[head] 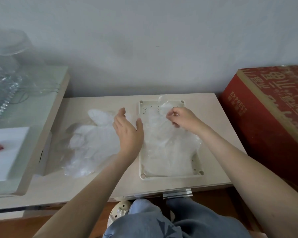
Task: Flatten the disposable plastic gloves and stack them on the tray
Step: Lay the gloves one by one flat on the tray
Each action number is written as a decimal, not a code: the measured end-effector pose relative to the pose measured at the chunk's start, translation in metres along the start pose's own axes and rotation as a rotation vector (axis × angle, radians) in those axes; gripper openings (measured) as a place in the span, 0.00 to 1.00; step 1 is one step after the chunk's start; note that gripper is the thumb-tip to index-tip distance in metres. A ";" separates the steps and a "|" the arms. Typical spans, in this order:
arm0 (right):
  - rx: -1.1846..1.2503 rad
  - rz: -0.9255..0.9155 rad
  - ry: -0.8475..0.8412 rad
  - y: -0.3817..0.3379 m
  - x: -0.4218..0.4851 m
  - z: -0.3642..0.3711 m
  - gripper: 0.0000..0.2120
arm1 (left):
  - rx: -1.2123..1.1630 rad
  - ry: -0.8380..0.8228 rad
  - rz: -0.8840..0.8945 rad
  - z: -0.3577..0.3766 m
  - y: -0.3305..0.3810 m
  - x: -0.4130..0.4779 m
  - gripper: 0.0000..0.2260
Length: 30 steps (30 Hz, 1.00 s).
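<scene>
A beige rectangular tray lies on the right half of the pale table. Clear plastic gloves lie spread on it. My right hand pinches the finger end of the top glove near the tray's far end. My left hand hovers with straight fingers over the tray's left rim, holding nothing. A loose pile of crumpled clear gloves sits on the table left of the tray.
A red cardboard box stands at the right of the table. A higher shelf with glassware and a white box borders the left. The wall runs behind. My knees are below the table's front edge.
</scene>
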State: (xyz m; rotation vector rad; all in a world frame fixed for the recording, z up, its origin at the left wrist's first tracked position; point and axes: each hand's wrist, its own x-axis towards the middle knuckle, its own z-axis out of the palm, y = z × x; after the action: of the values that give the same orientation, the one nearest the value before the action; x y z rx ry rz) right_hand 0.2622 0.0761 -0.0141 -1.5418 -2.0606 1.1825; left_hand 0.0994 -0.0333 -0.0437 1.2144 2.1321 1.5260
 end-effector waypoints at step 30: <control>-0.354 -0.124 0.343 0.034 -0.011 -0.045 0.10 | 1.085 -0.860 0.393 0.036 -0.014 -0.030 0.37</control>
State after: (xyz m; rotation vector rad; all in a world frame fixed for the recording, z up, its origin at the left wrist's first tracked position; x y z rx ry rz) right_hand 0.3179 0.0879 -0.0099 -1.6010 -2.1633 0.4815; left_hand 0.1332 -0.0331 -0.0782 2.1338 2.0514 -0.3323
